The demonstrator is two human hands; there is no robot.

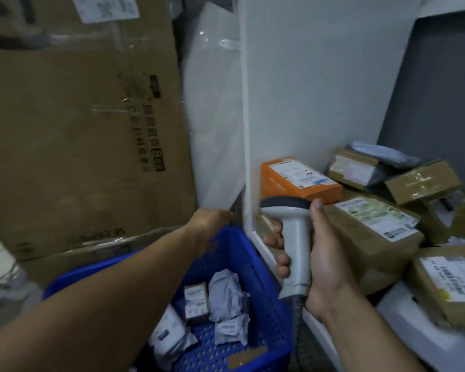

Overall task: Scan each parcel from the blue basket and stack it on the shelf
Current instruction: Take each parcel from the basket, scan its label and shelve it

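Parcels (230, 330): at least four in blue basket (255, 264) – one small carton (196, 302), crumpled grey/white poly bags (226, 294); labels unreadable. Shelf (403, 312) right of basket: one orange box (293, 181), several taped brown cartons (371, 237). Right hand (325, 259) grip clamped on grey scanner (295, 237); left hand (207, 221) at basket's far rim, grip can't tell.

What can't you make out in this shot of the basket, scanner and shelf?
Head view only.
1. The left hand: blurred; its grip on the blue basket rim is unclear.
2. Labels on the parcels: too blurred to read.
3. Basket's near left: hidden behind the left forearm.
4. Cable of the scanner: cut off at the bottom edge.
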